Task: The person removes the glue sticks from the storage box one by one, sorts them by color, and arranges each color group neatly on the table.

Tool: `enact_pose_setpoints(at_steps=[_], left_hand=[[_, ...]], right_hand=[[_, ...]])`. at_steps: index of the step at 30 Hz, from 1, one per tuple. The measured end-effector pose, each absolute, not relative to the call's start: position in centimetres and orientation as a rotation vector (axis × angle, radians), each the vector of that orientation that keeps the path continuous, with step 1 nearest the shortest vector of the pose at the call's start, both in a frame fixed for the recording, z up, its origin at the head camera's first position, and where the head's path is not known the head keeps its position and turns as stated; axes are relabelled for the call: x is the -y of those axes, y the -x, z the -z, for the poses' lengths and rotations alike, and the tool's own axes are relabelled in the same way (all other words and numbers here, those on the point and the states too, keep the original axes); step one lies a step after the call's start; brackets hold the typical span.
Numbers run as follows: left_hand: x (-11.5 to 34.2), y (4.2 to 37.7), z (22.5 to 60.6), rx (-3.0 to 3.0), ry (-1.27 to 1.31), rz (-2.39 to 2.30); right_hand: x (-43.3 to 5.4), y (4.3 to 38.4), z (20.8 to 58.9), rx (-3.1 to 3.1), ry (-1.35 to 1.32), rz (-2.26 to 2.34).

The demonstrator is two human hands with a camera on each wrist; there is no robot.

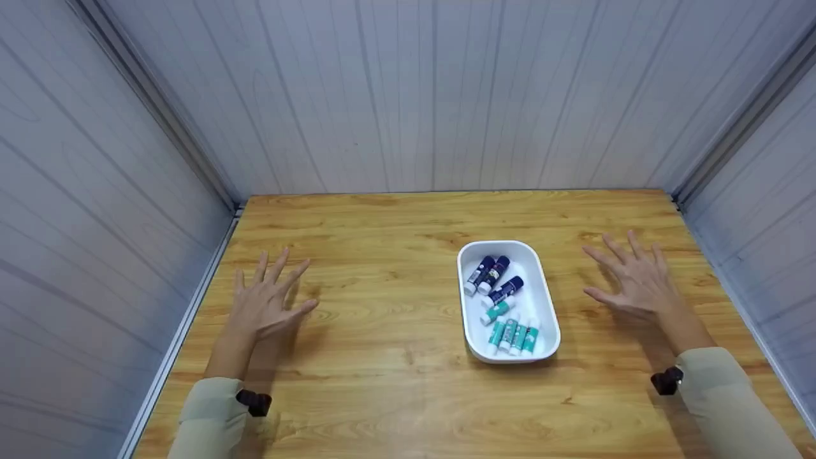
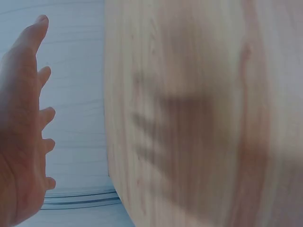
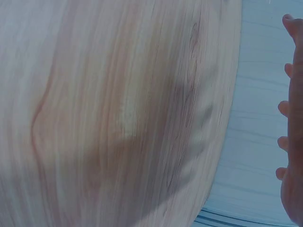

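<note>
A white oval-cornered tray (image 1: 535,299) stands right of the table's middle. Inside it, three navy glue sticks (image 1: 495,275) with white ends lie toward the back. Several smaller teal tubes (image 1: 510,333) with white ends lie at the front, most side by side, and one teal tube (image 1: 497,312) slants near the navy ones. My left hand (image 1: 264,306) hovers over the table well left of the tray, fingers spread, holding nothing. To the right of the tray, my right hand (image 1: 637,284) is likewise spread and holds nothing. Both wrist views show only hand, wood and wall.
The wood-grain table (image 1: 382,268) meets a pale panel wall (image 1: 408,95) at the back. Side walls rise at left (image 1: 83,255) and right (image 1: 758,210), with metal strips along the table edges. Each sleeve cuff carries a small dark device (image 1: 255,403).
</note>
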State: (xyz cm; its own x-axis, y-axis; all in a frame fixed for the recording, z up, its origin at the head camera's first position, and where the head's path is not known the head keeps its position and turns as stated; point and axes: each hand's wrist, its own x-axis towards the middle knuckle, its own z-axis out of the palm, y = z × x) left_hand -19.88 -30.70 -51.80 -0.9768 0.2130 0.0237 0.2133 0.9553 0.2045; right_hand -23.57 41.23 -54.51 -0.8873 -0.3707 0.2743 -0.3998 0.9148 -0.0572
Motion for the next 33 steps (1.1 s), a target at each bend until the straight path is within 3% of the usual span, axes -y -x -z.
enact_pose_setpoints(at_steps=[33], left_hand=[[26.4,23.8,47.9,3.06,0.534,0.456]], right_hand=[[-36.2,20.7,54.8,2.761,-0.821,-0.265]])
